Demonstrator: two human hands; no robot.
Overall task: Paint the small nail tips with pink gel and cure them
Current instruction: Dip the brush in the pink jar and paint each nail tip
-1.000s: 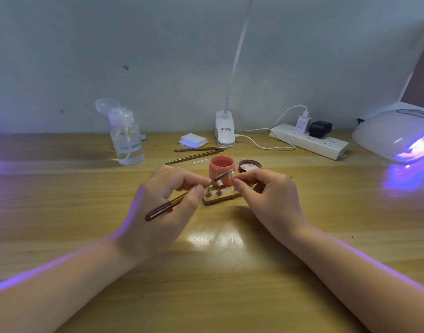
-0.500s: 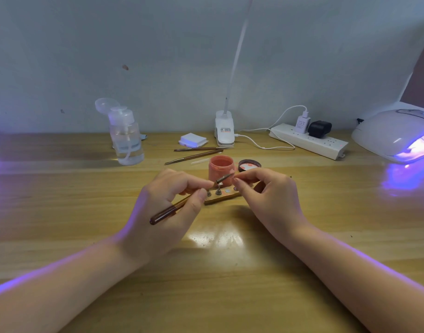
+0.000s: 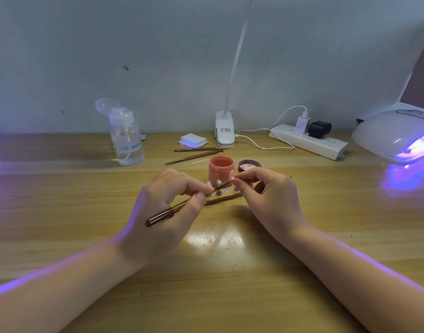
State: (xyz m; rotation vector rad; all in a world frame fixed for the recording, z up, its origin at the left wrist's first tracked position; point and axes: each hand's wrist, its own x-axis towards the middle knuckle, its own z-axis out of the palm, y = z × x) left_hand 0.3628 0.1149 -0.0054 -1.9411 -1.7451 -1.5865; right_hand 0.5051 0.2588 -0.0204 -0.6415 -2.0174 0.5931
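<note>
**Nail-painting bench: contents, largest to smallest**

Wooden table (image 3: 62,212): spans the whole view and carries every item below.

Curing lamp (image 3: 396,135): white dome at 2 o'clock from the hands, well apart from them, mouth lit violet with the glow spilling on the table.

Power strip (image 3: 309,141): white, at 1 o'clock, between the curing lamp and the clip lamp base, with a white plug and a black plug seated in it.

Pump bottle (image 3: 126,138): clear, at 11 o'clock, upright, its flip cap open.

Clip lamp base (image 3: 224,131): white, at 12 o'clock against the wall, its thin neck rising out of view.

Pad stack (image 3: 193,140): white squares just beside the clip lamp base on its left.

Spare brushes (image 3: 196,153): two lying near each other behind the gel jar.

Gel jar (image 3: 221,170): pink, open, upright, directly behind the hands; its lid (image 3: 249,165) lies just to its right.

Wooden holder (image 3: 224,197): low block between the two hands, partly hidden by the fingers, with small pegs standing on it.

Left hand (image 3: 165,212): fingers curled round the brush (image 3: 170,211), whose bristle end reaches toward 2 o'clock to the nail tip.

Right hand (image 3: 271,200): thumb and forefinger pinch the nail tip (image 3: 232,175) just above the wooden holder, in front of the gel jar.
</note>
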